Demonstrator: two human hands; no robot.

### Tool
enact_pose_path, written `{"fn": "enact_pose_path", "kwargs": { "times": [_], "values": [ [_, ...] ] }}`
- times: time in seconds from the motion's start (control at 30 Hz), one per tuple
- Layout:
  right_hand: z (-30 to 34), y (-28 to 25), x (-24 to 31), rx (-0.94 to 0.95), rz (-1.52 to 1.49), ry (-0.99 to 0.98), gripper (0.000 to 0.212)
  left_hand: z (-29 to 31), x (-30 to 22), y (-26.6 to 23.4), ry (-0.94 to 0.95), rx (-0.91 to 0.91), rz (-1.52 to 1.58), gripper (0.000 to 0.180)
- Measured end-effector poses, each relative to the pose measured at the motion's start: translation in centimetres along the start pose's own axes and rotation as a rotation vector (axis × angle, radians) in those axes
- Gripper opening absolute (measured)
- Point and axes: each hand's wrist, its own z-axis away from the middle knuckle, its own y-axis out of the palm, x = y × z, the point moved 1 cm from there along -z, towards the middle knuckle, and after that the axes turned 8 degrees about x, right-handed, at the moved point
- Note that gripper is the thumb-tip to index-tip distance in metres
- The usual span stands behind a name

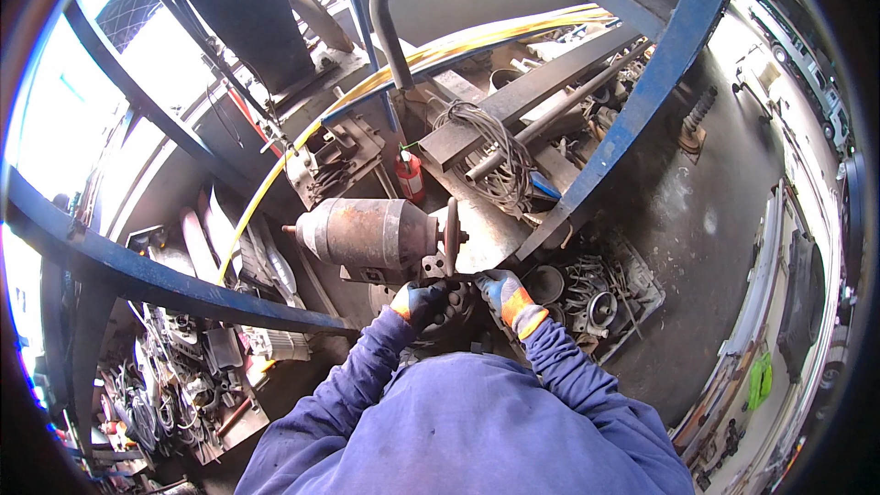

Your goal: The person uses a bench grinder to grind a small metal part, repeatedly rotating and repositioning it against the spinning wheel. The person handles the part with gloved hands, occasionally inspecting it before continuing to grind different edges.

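Both my gloved hands meet below the wheel end of a rusty, drum-shaped electric motor [357, 231]. An upright round wheel [451, 236] sits on the motor's right-hand shaft. My left hand [420, 301], in a dark blue and orange glove, is closed at the near side of the wheel. My right hand [502, 291], its glove blue, grey and orange, pinches from the right. Between them runs a thin dark strip [466, 278], which both hands seem to grip close to the wheel's lower edge. Its exact kind is too small to tell.
Behind the motor stands a red bottle [410, 176]. A steel beam [532, 96] and coiled cable [490, 151] lie on the bench beyond. Blue frame bars [632, 119] cross both sides. Metal scrap [596, 289] fills a tray at right; more parts [174, 385] heap at left.
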Motion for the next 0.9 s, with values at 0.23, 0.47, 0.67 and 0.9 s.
{"fn": "enact_pose_path", "kwargs": {
  "times": [0.23, 0.47, 0.67, 0.9],
  "values": [
    [0.1, 0.0, 0.6, -0.022, 0.074, -0.082, 0.026, -0.7, 0.2, -0.5, 0.008, -0.015, -0.086, 0.035],
    [1.3, 0.0, 0.9, -0.173, 0.310, -0.304, 0.025, -0.1, -0.3, 0.1, 0.059, -0.003, -0.125, 0.034],
    [4.5, 1.2, 4.3, -0.229, 0.461, -0.465, 0.023, 0.9, -0.2, 0.2, 0.064, 0.009, -0.122, 0.033],
    [2.1, 0.7, -1.1, -0.016, 1.085, -0.439, 0.024, -0.2, 0.4, -0.1, 0.027, -0.099, -0.314, 0.033]
  ]
}}
